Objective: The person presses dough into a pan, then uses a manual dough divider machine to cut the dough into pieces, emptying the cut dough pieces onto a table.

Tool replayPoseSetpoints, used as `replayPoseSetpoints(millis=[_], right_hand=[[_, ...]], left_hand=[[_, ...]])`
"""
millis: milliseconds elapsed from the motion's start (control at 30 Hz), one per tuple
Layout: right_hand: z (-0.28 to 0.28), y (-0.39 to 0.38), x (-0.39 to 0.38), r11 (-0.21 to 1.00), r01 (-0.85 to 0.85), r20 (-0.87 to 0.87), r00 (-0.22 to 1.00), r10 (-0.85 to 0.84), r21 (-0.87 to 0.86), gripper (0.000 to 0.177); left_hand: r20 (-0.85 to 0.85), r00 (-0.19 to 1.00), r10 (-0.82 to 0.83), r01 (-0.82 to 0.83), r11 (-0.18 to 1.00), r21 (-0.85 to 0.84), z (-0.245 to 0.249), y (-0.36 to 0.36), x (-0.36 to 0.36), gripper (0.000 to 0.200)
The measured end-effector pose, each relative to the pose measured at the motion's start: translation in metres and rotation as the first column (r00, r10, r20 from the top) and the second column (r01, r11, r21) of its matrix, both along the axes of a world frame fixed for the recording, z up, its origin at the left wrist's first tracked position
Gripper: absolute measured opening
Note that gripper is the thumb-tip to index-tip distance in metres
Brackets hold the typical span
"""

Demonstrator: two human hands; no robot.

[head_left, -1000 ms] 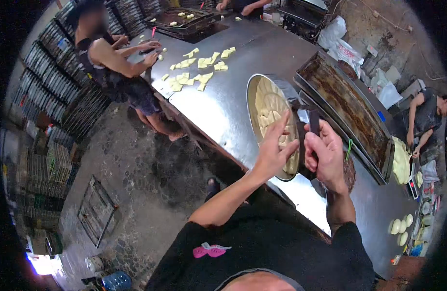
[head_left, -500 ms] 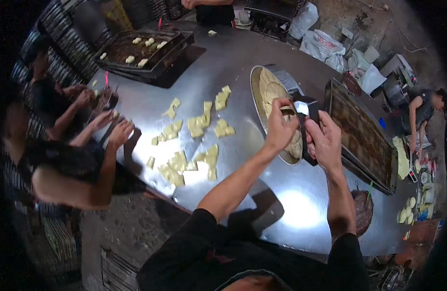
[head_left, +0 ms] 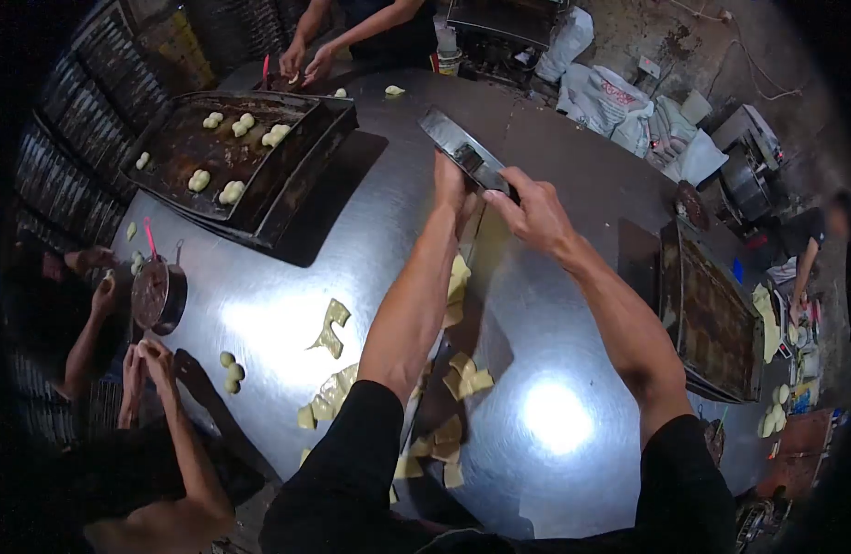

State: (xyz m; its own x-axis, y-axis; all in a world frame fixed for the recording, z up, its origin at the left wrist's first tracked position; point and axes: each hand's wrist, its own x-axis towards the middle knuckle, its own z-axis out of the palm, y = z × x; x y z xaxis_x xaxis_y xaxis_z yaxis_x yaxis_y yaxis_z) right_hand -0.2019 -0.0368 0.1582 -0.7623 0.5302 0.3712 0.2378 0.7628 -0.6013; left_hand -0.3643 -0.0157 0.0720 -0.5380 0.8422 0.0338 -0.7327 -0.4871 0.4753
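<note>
Over the middle of the metal table [head_left: 582, 369], my hands hold a long, flat grey metal thing [head_left: 455, 143] with a dark rectangular patch. It is tilted and its exact kind cannot be made out. My left hand [head_left: 453, 185] is closed on it from below, its fingers mostly hidden behind it. At its lower right end, my right hand [head_left: 536, 210] is closed, thumb and fingers on the edge. Pale yellow flat dough pieces [head_left: 464, 377] lie on the table below my forearms, partly covered by them.
A dark baking tray [head_left: 181, 138] with dough balls sits at the upper left, another dark tray [head_left: 716, 314] at the right. Beside co-workers' hands [head_left: 149, 360] stands a round pan [head_left: 160, 295] with brown filling. White sacks [head_left: 605, 102] lie beyond the table.
My hands have moved left and farther forward with the thing they hold. The view has shifted, and the oval pan of dough near my hands is out of sight.
</note>
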Motion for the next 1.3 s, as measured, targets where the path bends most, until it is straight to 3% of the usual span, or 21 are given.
replayPoseSetpoints(millis=[67, 167, 333, 467, 500, 533, 567, 600, 667, 733, 800, 867, 900, 933, 1000, 1067, 1100, 1133, 1200, 1233, 1300], right_hand=[[-0.009, 0.021, -0.028, 1.0, -0.015, 0.034, 0.999, 0.015, 0.018, 0.031], [-0.039, 0.059, -0.067, 0.958, -0.189, 0.057, 0.982, 0.181, 0.217, 0.031], [-0.07, 0.096, -0.116, 0.925, -0.264, 0.215, 0.954, 0.209, 0.274, 0.031], [-0.077, 0.122, -0.137, 0.893, -0.291, 0.201, 0.951, 0.233, 0.342, 0.033], [-0.076, 0.126, -0.141, 0.88, -0.314, 0.207, 0.945, 0.253, 0.356, 0.033], [-0.074, 0.129, -0.145, 0.866, -0.339, 0.214, 0.937, 0.276, 0.367, 0.032], [-0.071, 0.131, -0.149, 0.879, -0.329, 0.224, 0.938, 0.264, 0.344, 0.033], [-0.068, 0.133, -0.153, 0.88, -0.335, 0.231, 0.935, 0.268, 0.337, 0.033], [-0.06, 0.136, -0.154, 0.881, -0.308, 0.226, 0.945, 0.238, 0.36, 0.034], [-0.048, 0.142, -0.155, 0.881, -0.296, 0.223, 0.948, 0.225, 0.369, 0.041], [-0.038, 0.151, -0.156, 0.858, -0.29, 0.155, 0.957, 0.246, 0.425, 0.045], [-0.017, 0.15, -0.156, 0.901, -0.249, 0.223, 0.958, 0.177, 0.354, 0.049], [-0.019, 0.161, -0.156, 0.942, -0.159, 0.191, 0.976, 0.104, 0.295, 0.047], [-0.006, 0.148, -0.158, 0.968, -0.185, 0.15, 0.976, 0.16, 0.171, 0.02], [0.0, 0.153, -0.155, 0.976, -0.21, 0.152, 0.968, 0.199, 0.058, 0.021], [0.013, 0.14, -0.149, 0.99, -0.14, 0.203, 0.969, 0.143, -0.03, 0.021], [0.018, 0.135, -0.146, 0.993, -0.061, 0.248, 0.965, 0.084, -0.099, 0.022], [0.019, 0.135, -0.145, 0.994, -0.058, 0.248, 0.965, 0.08, -0.097, 0.022], [0.02, 0.135, -0.143, 0.989, -0.147, 0.202, 0.968, 0.146, -0.007, 0.02], [0.02, 0.134, -0.143, 0.99, -0.141, 0.203, 0.969, 0.14, -0.01, 0.02], [0.023, 0.133, -0.142, 0.985, -0.158, 0.219, 0.966, 0.141, 0.064, 0.02]], left_hand=[[0.098, 0.995, 0.006, -0.003, 1.0, -0.028, -0.014, 0.016, -0.033, 0.027], [0.179, 0.984, 0.019, -0.024, 0.999, 0.023, -0.026, 0.023, -0.063, 0.031], [0.21, 0.971, 0.112, -0.098, 0.992, -0.075, -0.072, 0.05, -0.101, 0.032], [0.019, 0.96, 0.281, -0.279, 0.958, -0.075, -0.13, 0.086, -0.126, 0.032], [-0.524, 0.691, 0.498, -0.653, 0.742, -0.155, -0.121, 0.081, -0.12, 0.027], [-0.9, 0.177, 0.399, -0.904, 0.427, 0.011, -0.106, 0.07, -0.111, 0.024], [-0.836, 0.497, 0.234, -0.663, 0.724, -0.192, -0.072, 0.047, -0.092, 0.028], [-0.926, 0.371, 0.061, -0.534, 0.83, -0.16, -0.091, 0.059, -0.1, 0.03], [-0.977, -0.16, 0.138, -0.476, 0.856, 0.199, -0.1, 0.079, -0.095, 0.03], [-0.902, -0.412, -0.128, -0.391, 0.919, 0.048, -0.094, 0.106, -0.099, 0.035], [-0.862, -0.507, 0.018, -0.287, 0.939, 0.189, -0.08, 0.111, -0.086, 0.03], [-0.717, -0.69, -0.093, -0.312, 0.933, 0.179, -0.064, 0.105, -0.077, 0.036], [-0.745, -0.664, 0.059, -0.353, 0.854, 0.382, -0.065, 0.102, -0.076, 0.035], [-0.784, -0.61, 0.116, -0.373, 0.831, 0.413, -0.062, 0.108, -0.079, 0.034], [-0.592, -0.805, 0.032, -0.382, 0.736, 0.56, -0.047, 0.11, -0.097, 0.029], [-0.677, -0.7, -0.229, -0.515, 0.819, 0.255, -0.038, 0.122, -0.118, 0.037], [-0.948, -0.289, -0.133, -0.503, 0.864, 0.032, -0.05, 0.142, -0.137, 0.037], [-0.948, -0.289, -0.131, -0.5, 0.865, 0.033, -0.07, 0.163, -0.157, 0.037], [-0.789, -0.574, 0.219, -0.577, 0.577, 0.579, -0.086, 0.172, -0.176, 0.035], [-0.79, -0.572, 0.22, -0.573, 0.582, 0.577, -0.082, 0.168, -0.172, 0.035], [-0.96, -0.278, -0.045, -0.401, 0.913, 0.074, -0.06, 0.153, -0.154, 0.03]])
